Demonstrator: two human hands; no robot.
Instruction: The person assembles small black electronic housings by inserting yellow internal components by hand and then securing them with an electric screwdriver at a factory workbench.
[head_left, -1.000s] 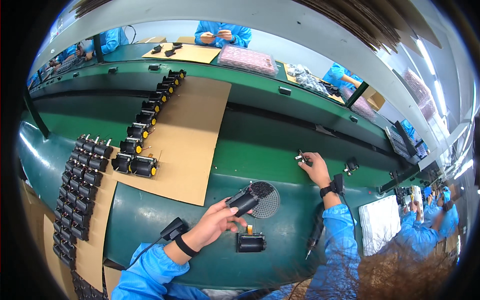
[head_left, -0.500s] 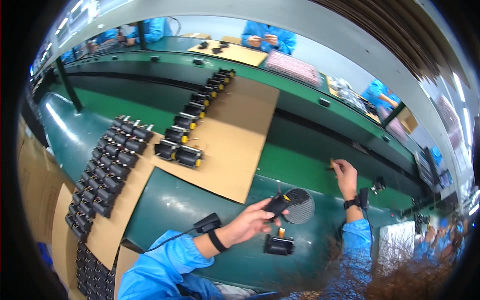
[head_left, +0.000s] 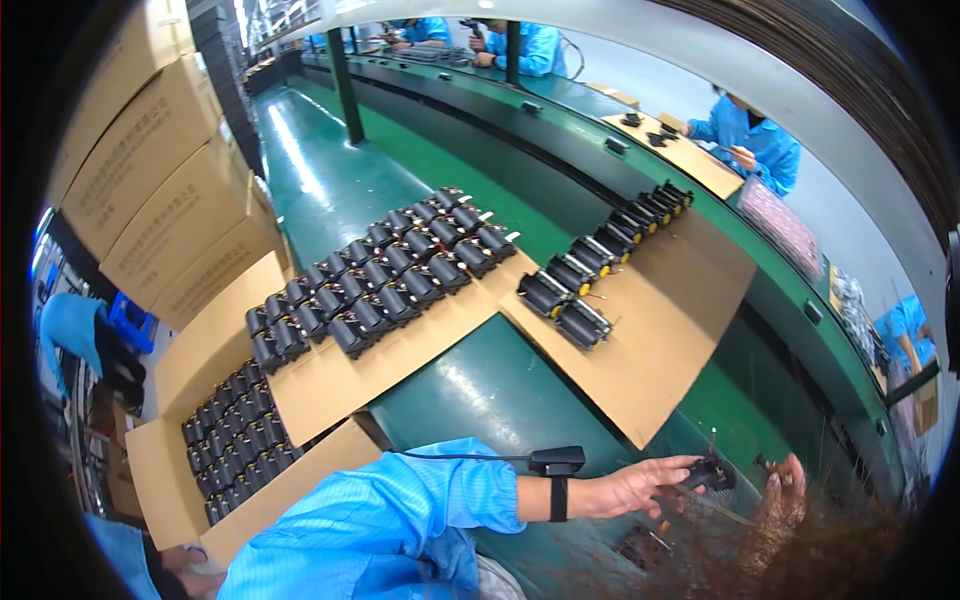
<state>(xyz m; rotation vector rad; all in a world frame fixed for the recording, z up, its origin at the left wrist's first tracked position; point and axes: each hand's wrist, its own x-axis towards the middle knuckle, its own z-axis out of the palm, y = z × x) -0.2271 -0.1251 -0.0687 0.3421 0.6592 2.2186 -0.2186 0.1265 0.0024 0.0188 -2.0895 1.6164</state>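
Observation:
My left hand (head_left: 635, 488) has its fingers and thumb closed on a black plastic housing (head_left: 714, 474) at the lower right. Just to the right is my right hand (head_left: 782, 505), raised with its fingers curled and partly hidden by strands of hair. A small brownish piece (head_left: 768, 465) shows at its fingertips, too small to name. Below my left hand another black housing (head_left: 645, 548) with a yellow tab lies on the green bench, blurred by hair.
Several black housings with yellow ends (head_left: 577, 325) stand in a line on a cardboard sheet (head_left: 655, 335). More black housings (head_left: 380, 265) fill a second sheet, beside an open carton (head_left: 165, 470) of them. Stacked cartons (head_left: 165, 200) rise at left. Co-workers (head_left: 750, 135) sit across the bench.
The view has swung left, bringing the stacked cartons and a stooping person into sight. My right hand has come close to my left hand, which keeps the black housing.

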